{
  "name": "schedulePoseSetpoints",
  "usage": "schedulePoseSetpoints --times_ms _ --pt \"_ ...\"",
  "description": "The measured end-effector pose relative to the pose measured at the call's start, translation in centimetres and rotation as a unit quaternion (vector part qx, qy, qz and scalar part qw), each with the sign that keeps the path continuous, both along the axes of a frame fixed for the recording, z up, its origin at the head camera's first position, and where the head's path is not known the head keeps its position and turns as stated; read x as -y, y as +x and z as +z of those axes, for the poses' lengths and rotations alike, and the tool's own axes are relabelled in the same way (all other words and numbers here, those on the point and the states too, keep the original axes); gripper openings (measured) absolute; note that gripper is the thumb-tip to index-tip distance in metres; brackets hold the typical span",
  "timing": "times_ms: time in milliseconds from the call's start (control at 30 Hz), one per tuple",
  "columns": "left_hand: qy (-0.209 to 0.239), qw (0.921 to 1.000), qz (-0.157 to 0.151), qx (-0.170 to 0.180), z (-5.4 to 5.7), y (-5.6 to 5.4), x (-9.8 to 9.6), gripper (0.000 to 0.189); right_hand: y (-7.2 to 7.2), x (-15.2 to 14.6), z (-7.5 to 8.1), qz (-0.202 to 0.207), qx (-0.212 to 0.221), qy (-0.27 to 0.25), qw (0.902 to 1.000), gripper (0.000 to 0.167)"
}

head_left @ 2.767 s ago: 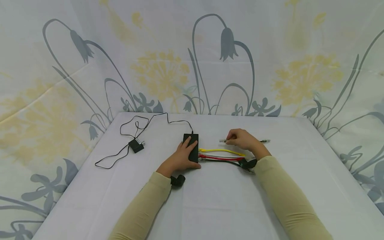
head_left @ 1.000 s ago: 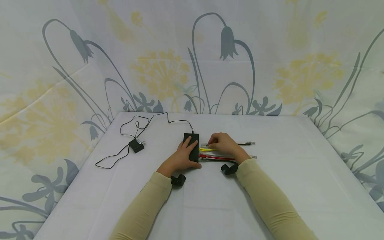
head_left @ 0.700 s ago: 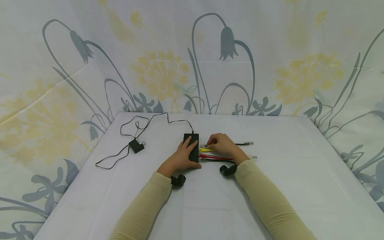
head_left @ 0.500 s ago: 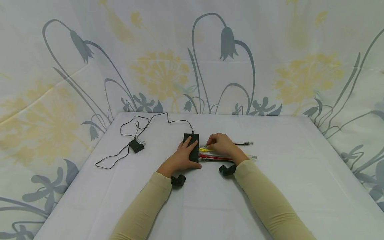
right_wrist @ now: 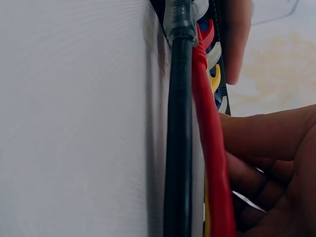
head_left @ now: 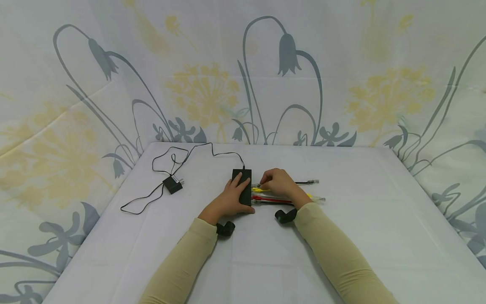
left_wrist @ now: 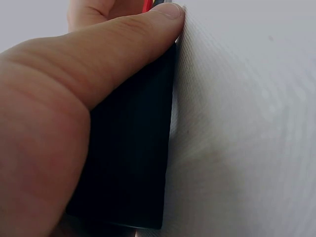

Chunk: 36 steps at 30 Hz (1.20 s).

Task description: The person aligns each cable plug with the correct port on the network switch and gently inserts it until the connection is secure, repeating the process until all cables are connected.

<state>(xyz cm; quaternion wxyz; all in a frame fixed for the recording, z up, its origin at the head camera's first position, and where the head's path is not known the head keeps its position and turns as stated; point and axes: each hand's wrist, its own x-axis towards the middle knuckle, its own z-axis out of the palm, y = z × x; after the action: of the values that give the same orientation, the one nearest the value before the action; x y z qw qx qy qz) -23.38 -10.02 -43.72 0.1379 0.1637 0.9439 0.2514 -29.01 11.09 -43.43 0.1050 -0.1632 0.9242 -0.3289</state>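
A black network switch [head_left: 246, 196] lies on the table, the left hand [head_left: 229, 200] holding it with fingers spread over its top and the thumb [left_wrist: 133, 42] along its near side. The right hand [head_left: 279, 183] pinches a short black Ethernet cable [head_left: 302, 183] close to one plug, right at the switch's port side. Whether that plug sits inside a port is hidden by the fingers. Below it, a yellow cable [head_left: 259, 190], a red cable [right_wrist: 210, 128] and another black cable [right_wrist: 180, 128] run from the ports. A white cable lies among them, mostly covered.
A black power adapter [head_left: 172, 184] lies to the left, its thin cord [head_left: 224, 153] looping over the white table [head_left: 243, 270] to the switch's back. Patterned cloth [head_left: 212, 93] rises behind. Each wrist carries a small black camera, such as the right wrist camera [head_left: 285, 216].
The right hand has carried the black Ethernet cable leftward to the switch's port side, then edged slightly further left over the last second. The left hand and switch stay in place.
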Motion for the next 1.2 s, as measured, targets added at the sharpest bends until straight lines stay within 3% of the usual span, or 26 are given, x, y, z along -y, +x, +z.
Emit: schedulePoseSetpoints --times_ms 433,1200 --pt "0.0 1.0 0.003 0.003 -0.16 -0.08 -0.1 0.102 -0.05 -0.16 -0.21 0.006 0.017 -0.007 0.9998 0.017" --pt "-0.002 1.0 -0.002 0.003 0.0 0.01 -0.17 0.101 0.02 0.05 0.24 0.028 0.012 0.009 0.9995 0.017"
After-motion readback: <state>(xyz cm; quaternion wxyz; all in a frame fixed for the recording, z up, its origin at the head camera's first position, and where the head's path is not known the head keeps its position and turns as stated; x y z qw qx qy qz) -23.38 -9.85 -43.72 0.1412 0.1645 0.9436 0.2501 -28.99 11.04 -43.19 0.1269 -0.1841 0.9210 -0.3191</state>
